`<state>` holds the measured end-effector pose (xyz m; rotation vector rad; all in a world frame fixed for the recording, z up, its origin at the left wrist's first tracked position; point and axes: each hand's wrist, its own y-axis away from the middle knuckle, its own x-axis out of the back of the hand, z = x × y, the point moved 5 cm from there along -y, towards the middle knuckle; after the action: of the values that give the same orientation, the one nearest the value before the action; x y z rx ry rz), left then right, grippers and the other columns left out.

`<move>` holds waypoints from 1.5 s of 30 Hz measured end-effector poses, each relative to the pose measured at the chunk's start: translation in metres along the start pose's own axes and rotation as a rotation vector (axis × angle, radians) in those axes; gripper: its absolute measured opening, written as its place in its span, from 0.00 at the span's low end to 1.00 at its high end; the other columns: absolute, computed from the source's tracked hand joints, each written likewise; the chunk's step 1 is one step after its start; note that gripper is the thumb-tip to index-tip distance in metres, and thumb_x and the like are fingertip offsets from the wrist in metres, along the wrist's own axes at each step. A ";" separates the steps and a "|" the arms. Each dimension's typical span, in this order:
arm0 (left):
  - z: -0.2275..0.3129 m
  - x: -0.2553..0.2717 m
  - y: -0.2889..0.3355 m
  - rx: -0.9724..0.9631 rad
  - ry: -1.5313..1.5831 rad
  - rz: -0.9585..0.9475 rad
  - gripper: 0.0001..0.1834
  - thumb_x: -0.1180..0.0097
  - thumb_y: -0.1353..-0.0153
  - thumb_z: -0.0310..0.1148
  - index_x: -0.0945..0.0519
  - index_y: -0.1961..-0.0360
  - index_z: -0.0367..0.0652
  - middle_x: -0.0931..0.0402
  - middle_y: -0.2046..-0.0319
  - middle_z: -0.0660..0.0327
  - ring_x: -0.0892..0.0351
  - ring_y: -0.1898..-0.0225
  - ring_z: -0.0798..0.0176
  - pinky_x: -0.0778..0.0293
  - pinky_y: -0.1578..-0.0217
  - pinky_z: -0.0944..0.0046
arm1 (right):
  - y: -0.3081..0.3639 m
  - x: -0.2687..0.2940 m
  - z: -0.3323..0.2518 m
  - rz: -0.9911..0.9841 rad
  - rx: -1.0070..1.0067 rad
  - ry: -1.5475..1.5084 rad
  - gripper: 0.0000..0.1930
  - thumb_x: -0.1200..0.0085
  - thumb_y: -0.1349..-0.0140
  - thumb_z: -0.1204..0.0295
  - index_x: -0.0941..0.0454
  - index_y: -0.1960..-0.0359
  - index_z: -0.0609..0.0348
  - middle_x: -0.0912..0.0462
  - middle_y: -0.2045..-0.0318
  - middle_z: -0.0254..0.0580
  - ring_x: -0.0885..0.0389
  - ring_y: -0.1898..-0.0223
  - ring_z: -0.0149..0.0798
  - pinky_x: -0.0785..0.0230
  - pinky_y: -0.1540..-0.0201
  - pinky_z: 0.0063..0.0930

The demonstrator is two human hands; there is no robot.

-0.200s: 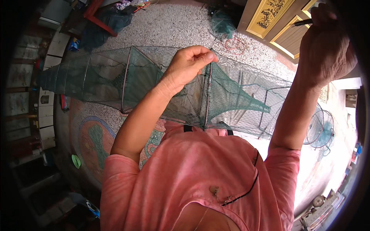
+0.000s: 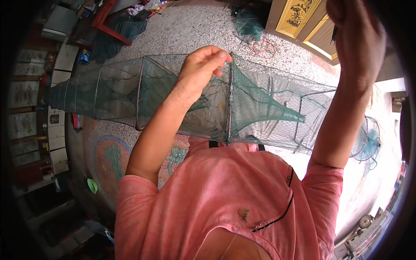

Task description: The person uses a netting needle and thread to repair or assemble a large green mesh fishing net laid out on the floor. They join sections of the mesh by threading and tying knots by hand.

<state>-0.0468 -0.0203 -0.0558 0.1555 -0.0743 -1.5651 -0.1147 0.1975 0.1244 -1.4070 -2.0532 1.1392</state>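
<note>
A long green mesh fishing trap [image 2: 255,99] with thin square frames stretches across in front of me, its left end tapering away. A netting funnel narrows to the right inside it. My left hand [image 2: 201,67] is closed at the upper edge, thumb and forefinger together, just left of the top of a frame rod [image 2: 230,95]. Whatever its fingertips hold is too small to make out. High at the upper right, my right hand [image 2: 359,43] is closed around a slim dark tool [image 2: 334,34], mostly hidden behind the hand now.
Dark green netting heaps [image 2: 119,39] lie at the far left by a red frame leg [image 2: 112,32]. Another net bundle [image 2: 249,24] sits beyond the trap, near a gold-panelled door [image 2: 299,17]. A round net [image 2: 368,138] is at the right. A green object [image 2: 92,186] lies lower left.
My left hand has drawn slightly left, away from the frame's top corner. My right hand has risen toward the upper edge, and its dark tool shows less.
</note>
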 end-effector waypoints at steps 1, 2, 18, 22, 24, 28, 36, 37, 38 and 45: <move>0.001 0.008 -0.002 -0.012 -0.015 0.060 0.08 0.52 0.36 0.34 0.24 0.64 0.41 0.24 0.63 0.64 0.28 0.63 0.72 0.31 0.63 0.71 | 0.010 -0.005 0.012 -0.089 -0.085 0.238 0.07 0.60 0.32 0.69 0.33 0.64 0.57 0.27 0.76 0.31 0.36 0.80 0.22 0.42 0.79 0.15; 0.001 0.015 -0.007 -0.011 0.050 0.097 0.08 0.53 0.35 0.34 0.25 0.64 0.41 0.24 0.63 0.62 0.27 0.63 0.70 0.31 0.63 0.70 | 0.020 -0.008 0.023 -0.198 -0.144 0.482 0.05 0.57 0.33 0.71 0.31 0.62 0.58 0.25 0.74 0.32 0.30 0.76 0.24 0.38 0.74 0.17; -0.003 0.011 0.006 -0.132 -0.276 0.077 0.08 0.56 0.34 0.32 0.28 0.68 0.41 0.21 0.62 0.60 0.33 0.73 0.78 0.37 0.75 0.78 | 0.131 -0.044 0.113 -0.571 -0.414 0.846 0.02 0.46 0.46 0.74 0.22 0.74 0.53 0.23 0.72 0.38 0.23 0.67 0.41 0.29 0.65 0.32; -0.016 0.009 0.003 -0.134 -0.343 0.049 0.08 0.57 0.34 0.31 0.29 0.68 0.41 0.21 0.61 0.59 0.33 0.74 0.77 0.37 0.76 0.78 | 0.144 -0.042 0.121 -0.443 -0.616 0.687 0.02 0.46 0.47 0.77 0.22 0.73 0.56 0.23 0.72 0.40 0.22 0.72 0.40 0.29 0.67 0.30; -0.014 0.012 0.005 -0.033 -0.160 0.058 0.08 0.57 0.34 0.31 0.29 0.68 0.40 0.21 0.61 0.58 0.32 0.74 0.76 0.35 0.75 0.77 | 0.150 -0.046 0.123 -0.374 -0.621 0.613 0.03 0.45 0.47 0.78 0.24 0.70 0.59 0.24 0.71 0.42 0.23 0.72 0.39 0.30 0.68 0.29; -0.024 0.023 0.005 0.026 0.068 0.167 0.09 0.60 0.33 0.32 0.31 0.67 0.40 0.22 0.66 0.57 0.28 0.74 0.73 0.32 0.74 0.75 | 0.149 -0.065 0.119 -0.300 -0.615 0.577 0.08 0.43 0.48 0.76 0.28 0.66 0.57 0.29 0.67 0.47 0.24 0.73 0.42 0.29 0.69 0.31; -0.035 0.030 0.009 0.102 0.261 0.258 0.10 0.62 0.32 0.32 0.30 0.67 0.39 0.23 0.69 0.55 0.23 0.69 0.66 0.27 0.69 0.68 | 0.125 -0.097 0.115 -0.715 -0.272 1.082 0.05 0.44 0.49 0.71 0.22 0.70 0.55 0.27 0.69 0.38 0.26 0.61 0.42 0.32 0.59 0.35; -0.038 0.031 0.010 0.141 0.319 0.258 0.10 0.62 0.33 0.32 0.30 0.66 0.38 0.23 0.68 0.55 0.23 0.69 0.65 0.27 0.69 0.68 | 0.123 -0.104 0.113 -0.766 -0.194 1.194 0.05 0.45 0.48 0.70 0.22 0.71 0.56 0.27 0.70 0.36 0.27 0.60 0.42 0.34 0.57 0.36; -0.041 0.033 0.012 0.179 0.377 0.257 0.10 0.62 0.33 0.32 0.30 0.65 0.38 0.23 0.68 0.55 0.23 0.68 0.65 0.26 0.69 0.67 | 0.120 -0.109 0.120 -0.791 -0.248 1.127 0.06 0.47 0.46 0.67 0.22 0.71 0.55 0.26 0.69 0.37 0.28 0.58 0.42 0.37 0.53 0.36; -0.015 0.008 0.011 0.090 0.093 0.242 0.08 0.54 0.36 0.29 0.28 0.59 0.37 0.25 0.62 0.57 0.25 0.62 0.65 0.28 0.64 0.67 | 0.046 -0.122 0.195 -0.342 -0.594 0.447 0.09 0.49 0.40 0.68 0.23 0.67 0.61 0.19 0.71 0.48 0.19 0.66 0.44 0.28 0.62 0.32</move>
<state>-0.0338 -0.0277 -0.0694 0.2796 -0.0879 -1.3121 -0.1755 0.0173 -0.0125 -1.3129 -2.2462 0.0509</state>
